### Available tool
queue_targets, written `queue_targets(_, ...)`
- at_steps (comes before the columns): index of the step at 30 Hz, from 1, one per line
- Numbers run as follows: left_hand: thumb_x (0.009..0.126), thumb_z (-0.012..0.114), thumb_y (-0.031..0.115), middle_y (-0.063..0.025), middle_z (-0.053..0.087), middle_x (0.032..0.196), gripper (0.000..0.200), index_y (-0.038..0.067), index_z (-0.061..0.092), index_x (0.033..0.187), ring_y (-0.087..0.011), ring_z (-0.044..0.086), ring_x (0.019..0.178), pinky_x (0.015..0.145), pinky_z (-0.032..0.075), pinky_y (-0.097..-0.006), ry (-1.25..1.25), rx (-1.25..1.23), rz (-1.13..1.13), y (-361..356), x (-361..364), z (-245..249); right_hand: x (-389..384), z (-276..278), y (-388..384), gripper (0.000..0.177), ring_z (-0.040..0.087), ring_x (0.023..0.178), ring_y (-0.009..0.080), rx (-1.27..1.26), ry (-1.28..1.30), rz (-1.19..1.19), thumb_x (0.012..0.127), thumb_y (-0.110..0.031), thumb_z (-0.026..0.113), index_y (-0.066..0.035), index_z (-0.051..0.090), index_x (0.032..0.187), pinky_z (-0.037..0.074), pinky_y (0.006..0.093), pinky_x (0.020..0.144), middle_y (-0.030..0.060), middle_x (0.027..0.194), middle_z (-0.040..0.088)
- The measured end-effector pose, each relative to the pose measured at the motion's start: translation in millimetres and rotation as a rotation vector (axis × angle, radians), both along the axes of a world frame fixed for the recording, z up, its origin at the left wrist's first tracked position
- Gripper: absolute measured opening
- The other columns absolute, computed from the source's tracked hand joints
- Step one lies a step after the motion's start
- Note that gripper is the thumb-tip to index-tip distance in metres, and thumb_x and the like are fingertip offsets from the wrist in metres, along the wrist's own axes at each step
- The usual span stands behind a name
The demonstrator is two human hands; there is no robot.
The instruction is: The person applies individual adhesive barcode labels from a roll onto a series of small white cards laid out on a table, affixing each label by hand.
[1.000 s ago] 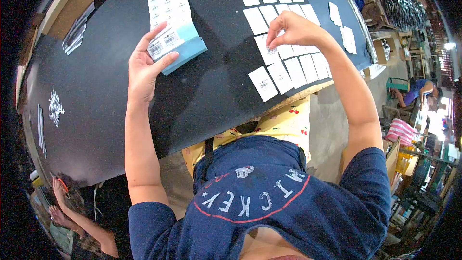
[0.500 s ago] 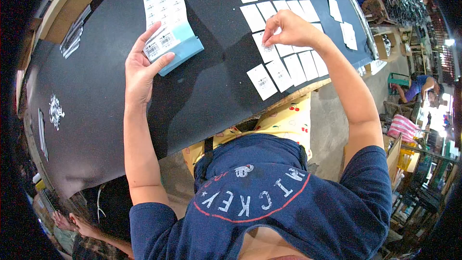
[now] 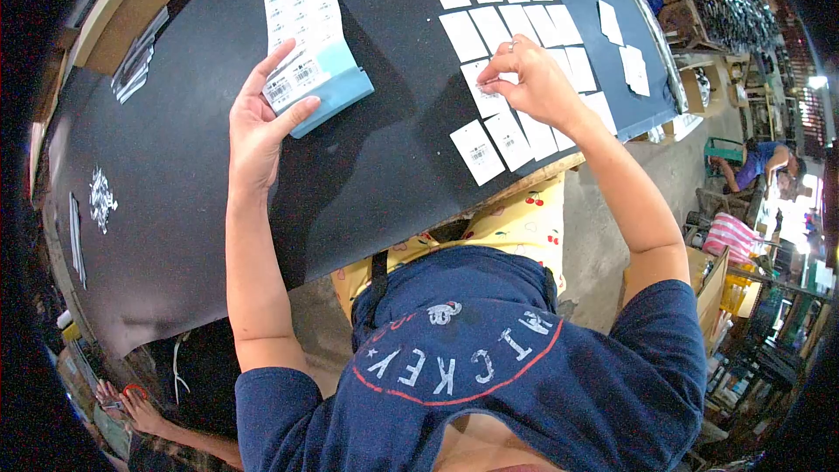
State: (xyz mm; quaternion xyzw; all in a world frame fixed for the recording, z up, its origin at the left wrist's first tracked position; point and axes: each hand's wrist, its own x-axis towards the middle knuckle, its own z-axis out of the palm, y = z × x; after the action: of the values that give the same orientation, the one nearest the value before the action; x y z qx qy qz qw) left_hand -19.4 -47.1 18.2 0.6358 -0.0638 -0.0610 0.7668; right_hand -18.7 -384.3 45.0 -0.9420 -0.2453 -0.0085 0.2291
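Note:
My left hand (image 3: 266, 114) grips the near end of a long strip of barcode stickers (image 3: 301, 0), thumb on top. The strip's light blue backing (image 3: 336, 100) is folded over at that end. My right hand (image 3: 533, 79) is pinched over a white card (image 3: 487, 106) in the left column of a grid of cards. A small printed barcode sticker (image 3: 486, 88) shows at its fingertips, against the card; whether it is fully stuck down is hidden. Two nearer cards, a left one (image 3: 476, 153) and a right one (image 3: 509, 142), bear barcode stickers. The wrist covers some cards.
More white cards (image 3: 636, 70) lie at the table's right side. A cardboard box (image 3: 131, 4), dark strips (image 3: 140, 57) and silvery scraps (image 3: 101, 201) are on the left. Another person's hands (image 3: 131, 406) show at lower left; a person (image 3: 760, 162) sits far right.
My right hand has shifted slightly right and nearer to me, still pinched at the same card. My left hand and the sticker strip have barely moved.

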Motion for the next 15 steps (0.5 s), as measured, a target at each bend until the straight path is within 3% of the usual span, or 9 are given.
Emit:
queue_targets(5, 0.073, 0.073, -0.006, -0.0129, 0.056, 0.128, 0.069, 0.002, 0.045, 0.136, -0.0183, 0.055, 0.116, 0.101, 0.043, -0.031, 0.011, -0.008, 0.015, -2, 0, -2, -11, -5, -1, 0.008, 0.056, 0.092, 0.0276, 0.053, -0.046, -0.076, 0.071, -0.014, 0.075, -0.008, 0.073, 0.076, 0.045, 0.0384, 0.082, 0.0086, 0.091, 0.06)
queue_targets(7, 0.073, 0.072, -0.007, -0.0126, 0.056, 0.127, 0.069, 0.002, 0.046, 0.136, -0.0187, 0.056, 0.115, 0.101, 0.043, -0.0313, -0.018, -0.03, 0.018, -4, 0, -3, -11, -11, -4, 0.02, 0.053, 0.094, 0.0278, 0.015, -0.081, -0.062, 0.072, -0.01, 0.075, -0.007, 0.072, 0.092, 0.043, 0.0355, 0.081, 0.01, 0.102, 0.054)
queue_targets(8, 0.073, 0.073, -0.007, -0.0121, 0.056, 0.126, 0.068, 0.002, 0.047, 0.135, -0.0187, 0.055, 0.115, 0.101, 0.043, -0.0313, -0.008, -0.042, 0.018, -4, -1, -2, -10, -10, 0, 0.02, 0.053, 0.094, 0.0278, 0.035, -0.088, -0.029, 0.072, -0.01, 0.075, -0.007, 0.072, 0.092, 0.043, 0.0355, 0.081, 0.01, 0.102, 0.054)
queue_targets(10, 0.073, 0.074, -0.005, -0.0116, 0.059, 0.12, 0.063, 0.001, 0.05, 0.131, -0.0168, 0.058, 0.11, 0.098, 0.046, -0.0291, -0.016, -0.028, 0.027, -7, -4, 0, -15, 2, 11, 0.03, 0.055, 0.098, 0.0288, 0.057, -0.128, -0.196, 0.069, -0.01, 0.076, -0.007, 0.07, 0.098, 0.044, 0.0388, 0.085, 0.0101, 0.097, 0.058)
queue_targets(14, 0.076, 0.073, -0.002, -0.0088, 0.063, 0.113, 0.051, 0.001, 0.056, 0.123, -0.0139, 0.06, 0.104, 0.092, 0.049, -0.0265, -0.021, 0.0, 0.012, -7, -6, 1, -14, 11, 32, 0.038, 0.055, 0.098, 0.029, 0.015, -0.133, -0.096, 0.07, -0.008, 0.076, -0.006, 0.067, 0.107, 0.043, 0.0391, 0.086, 0.01, 0.098, 0.059)
queue_targets(15, 0.076, 0.073, -0.002, -0.0088, 0.063, 0.113, 0.049, 0.002, 0.057, 0.122, -0.0134, 0.061, 0.103, 0.091, 0.049, -0.0261, -0.01, 0.022, 0.002, -7, -7, 3, -14, 15, 46, 0.035, 0.056, 0.096, 0.0288, 0.112, -0.157, -0.055, 0.071, -0.008, 0.075, -0.006, 0.068, 0.105, 0.044, 0.0384, 0.085, 0.0102, 0.096, 0.059)
